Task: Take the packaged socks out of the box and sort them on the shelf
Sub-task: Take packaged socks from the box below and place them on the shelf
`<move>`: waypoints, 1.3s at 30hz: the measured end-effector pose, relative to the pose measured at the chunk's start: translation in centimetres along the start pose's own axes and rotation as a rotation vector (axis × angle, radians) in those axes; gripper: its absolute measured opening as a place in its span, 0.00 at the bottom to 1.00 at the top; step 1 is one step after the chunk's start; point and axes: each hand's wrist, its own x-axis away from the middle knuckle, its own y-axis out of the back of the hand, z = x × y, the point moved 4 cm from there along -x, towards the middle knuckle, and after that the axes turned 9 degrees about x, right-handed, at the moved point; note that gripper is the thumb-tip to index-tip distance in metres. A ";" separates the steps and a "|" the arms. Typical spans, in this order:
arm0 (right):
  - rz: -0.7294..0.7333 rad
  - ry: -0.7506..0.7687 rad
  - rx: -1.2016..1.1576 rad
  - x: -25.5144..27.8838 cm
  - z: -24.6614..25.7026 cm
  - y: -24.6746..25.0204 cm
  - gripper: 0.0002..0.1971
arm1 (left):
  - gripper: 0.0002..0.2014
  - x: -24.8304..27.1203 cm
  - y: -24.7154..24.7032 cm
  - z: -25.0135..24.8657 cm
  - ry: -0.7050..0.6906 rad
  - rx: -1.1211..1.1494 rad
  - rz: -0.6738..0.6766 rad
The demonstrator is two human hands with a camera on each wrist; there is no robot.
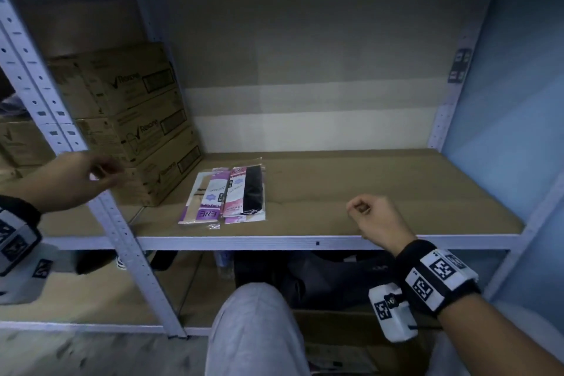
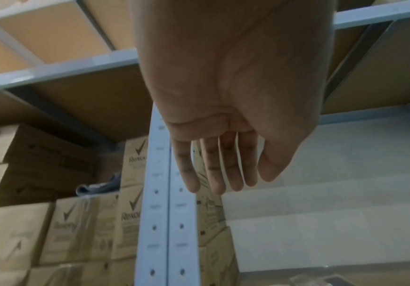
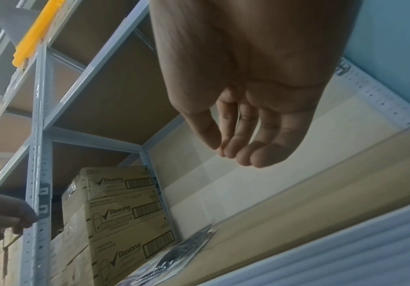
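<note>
Two packaged sock packs [image 1: 225, 195] lie side by side on the cardboard-lined shelf [image 1: 366, 180], one purple-labelled [image 1: 206, 197], one pink with a black sock [image 1: 247, 192]. In the right wrist view a pack [image 3: 174, 255] shows at the shelf's front. My left hand [image 1: 76, 177] hovers left of the upright post [image 1: 116, 217], fingers loosely curled, holding nothing [image 2: 218, 164]. My right hand [image 1: 372, 217] hangs over the shelf's front edge, right of the packs, fingers loosely curled and empty [image 3: 236, 135].
Stacked Rexona cartons [image 1: 137, 119] fill the shelf's left end, behind the packs. The perforated steel post stands between my hands. Dark items [image 1: 320, 278] sit on the lower shelf. My knee [image 1: 256, 330] is below the shelf edge. A blue wall [image 1: 518, 101] bounds the right.
</note>
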 end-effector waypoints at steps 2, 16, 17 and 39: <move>-0.026 -0.017 0.001 1.1 -1.0 0.9 0.10 | 0.08 0.6 0.8 0.2 -0.020 -0.008 -0.043; 0.091 -0.082 0.228 7.6 -7.9 0.8 0.08 | 0.07 4.3 -14.8 -15.3 -0.143 0.357 0.122; 0.109 -0.087 0.238 7.8 -8.4 0.4 0.07 | 0.07 4.3 -16.0 -16.7 -0.154 0.377 0.147; 0.700 -0.233 0.513 7.3 -21.9 -14.0 0.06 | 0.12 8.8 -46.2 -20.3 0.059 0.281 0.860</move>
